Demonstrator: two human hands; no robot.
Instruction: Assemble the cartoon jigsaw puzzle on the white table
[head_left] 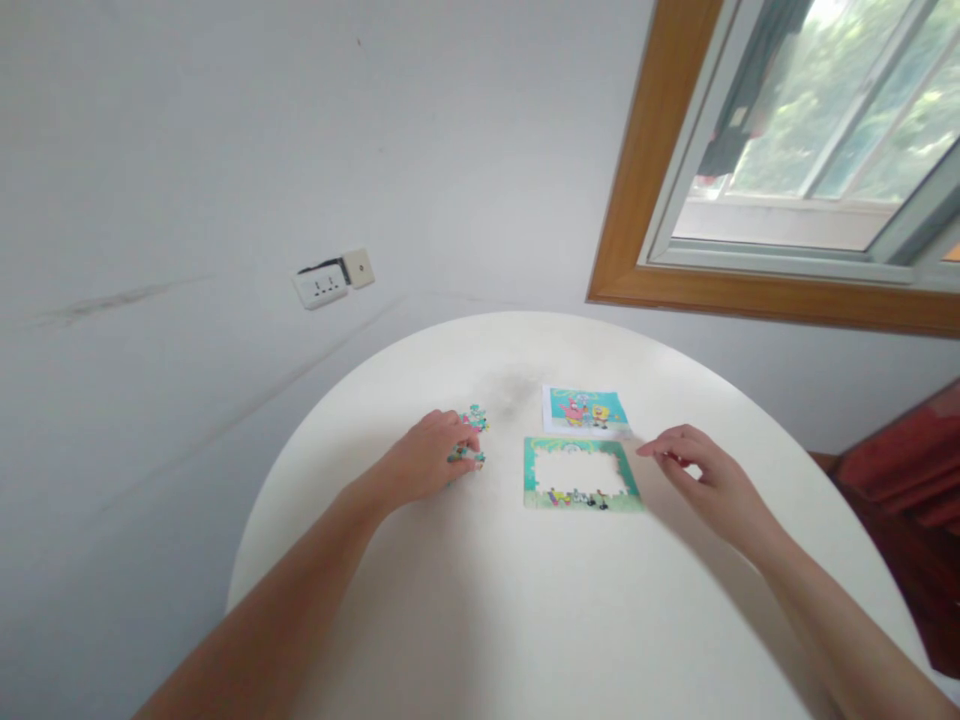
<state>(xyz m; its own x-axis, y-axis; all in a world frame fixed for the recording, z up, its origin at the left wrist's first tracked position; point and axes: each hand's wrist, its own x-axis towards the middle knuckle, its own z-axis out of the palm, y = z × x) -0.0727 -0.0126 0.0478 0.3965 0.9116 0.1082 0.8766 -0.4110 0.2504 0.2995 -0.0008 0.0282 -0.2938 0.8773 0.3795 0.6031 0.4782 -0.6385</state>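
A green-bordered jigsaw puzzle frame (582, 474) lies on the round white table (540, 610), its middle still bare white. Behind it lies a small cartoon reference picture (586, 409). My left hand (431, 455) rests on a little heap of loose puzzle pieces (472, 432) left of the frame, fingers curled over them. My right hand (701, 470) hovers at the frame's right edge with fingers bent and thumb and forefinger close together; whether they pinch a piece I cannot make out.
A white wall stands behind the table with a socket plate (321, 285) and a switch (359, 267). A wood-framed window (757, 290) is at the upper right. A dark red piece of furniture (911, 480) stands to the right of the table.
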